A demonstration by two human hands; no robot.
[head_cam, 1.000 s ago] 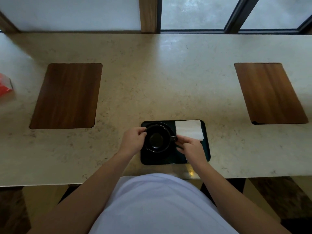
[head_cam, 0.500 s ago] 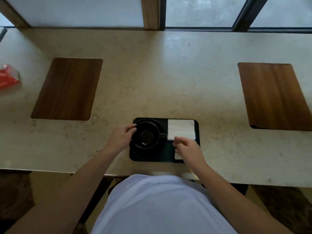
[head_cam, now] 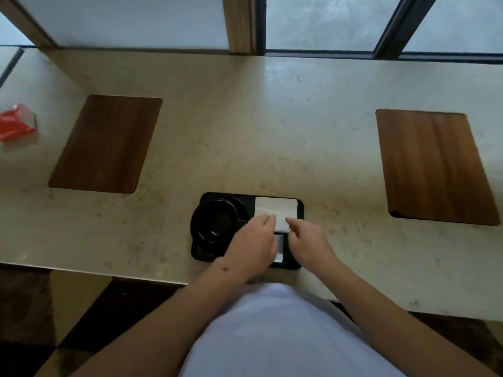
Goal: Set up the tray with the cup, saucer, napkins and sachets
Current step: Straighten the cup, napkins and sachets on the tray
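A black tray (head_cam: pixel 299 210) lies near the counter's front edge. On its left half a black cup (head_cam: pixel 217 221) stands on a black saucer (head_cam: pixel 197 240). A white napkin (head_cam: pixel 275 208) covers the tray's far right part. Closer to me on the tray, pale sachets (head_cam: pixel 279 247) show between my hands. My left hand (head_cam: pixel 251 247) reaches over the tray's middle, its curled fingertips on the napkin's near edge. My right hand (head_cam: pixel 310 240) meets the same edge from the right, fingers curled. Whether either hand pinches the napkin is hidden.
Two wooden placemats lie on the stone counter (head_cam: pixel 245 131), one at the left (head_cam: pixel 106 142) and one at the right (head_cam: pixel 432 167). A red packet (head_cam: pixel 15 126) sits at the far left. Windows run along the back edge.
My left hand has let go of the cup and moved right to the napkin's near edge. My right hand has shifted slightly right of the sachets.
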